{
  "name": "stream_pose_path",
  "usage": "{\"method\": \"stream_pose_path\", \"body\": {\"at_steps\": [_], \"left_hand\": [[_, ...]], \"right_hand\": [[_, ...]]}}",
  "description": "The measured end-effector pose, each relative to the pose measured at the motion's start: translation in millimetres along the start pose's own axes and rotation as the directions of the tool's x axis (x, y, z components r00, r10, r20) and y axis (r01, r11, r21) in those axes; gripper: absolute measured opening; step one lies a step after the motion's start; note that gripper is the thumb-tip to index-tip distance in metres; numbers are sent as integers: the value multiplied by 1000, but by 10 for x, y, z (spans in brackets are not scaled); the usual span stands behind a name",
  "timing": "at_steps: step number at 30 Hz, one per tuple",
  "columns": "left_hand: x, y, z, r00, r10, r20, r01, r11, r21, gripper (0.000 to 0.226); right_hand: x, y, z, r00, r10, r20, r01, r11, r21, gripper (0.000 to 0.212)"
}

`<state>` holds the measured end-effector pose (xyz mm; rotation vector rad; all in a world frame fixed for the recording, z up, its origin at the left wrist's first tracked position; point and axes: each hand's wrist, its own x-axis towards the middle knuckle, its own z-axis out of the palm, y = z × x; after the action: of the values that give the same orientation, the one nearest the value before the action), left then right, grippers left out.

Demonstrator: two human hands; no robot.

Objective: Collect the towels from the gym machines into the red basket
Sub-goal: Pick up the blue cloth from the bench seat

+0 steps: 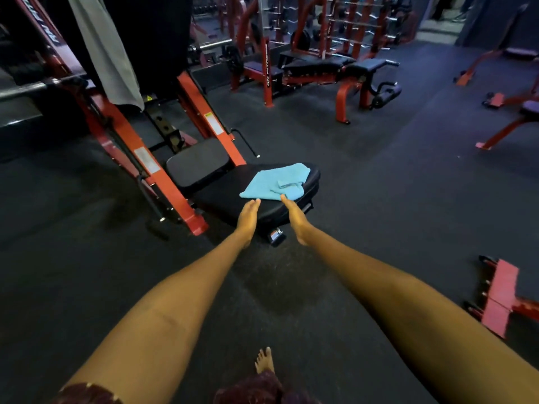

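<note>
Now left hand [248,218] and right hand [296,218] reach blue towel [274,182]

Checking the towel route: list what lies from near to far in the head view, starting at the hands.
left hand and right hand → blue towel on the black pad → grey towel hanging on the machine → benches → weight racks.

A commercial gym is indicated. Dark rubber flooring [364,176] is laid throughout. Red-framed machines [163,170] with black padded seats [233,196], adjustable benches [344,68] and a rack of barbells [344,24] are observed.
</note>
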<state>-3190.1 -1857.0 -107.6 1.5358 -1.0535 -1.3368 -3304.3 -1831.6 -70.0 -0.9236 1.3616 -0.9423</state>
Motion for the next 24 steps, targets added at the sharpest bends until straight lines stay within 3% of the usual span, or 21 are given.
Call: {"method": "stream_pose_path", "body": {"at_steps": [13, 18, 24], "left_hand": [[1945, 49, 460, 985, -168, 43, 164, 983, 84, 43], [2725, 14, 642, 970, -242, 23, 240, 968, 79, 46], [3586, -74, 857, 918, -397, 0, 391, 906, 164, 45]], "right_hand": [[2026, -165, -324, 980, 193, -51, -193, 981, -8, 49], [2953, -180, -499, 965, 262, 18, -262, 965, -3, 45], [3999, -8, -611, 941, 337, 24, -323, 918, -231, 47]]}}
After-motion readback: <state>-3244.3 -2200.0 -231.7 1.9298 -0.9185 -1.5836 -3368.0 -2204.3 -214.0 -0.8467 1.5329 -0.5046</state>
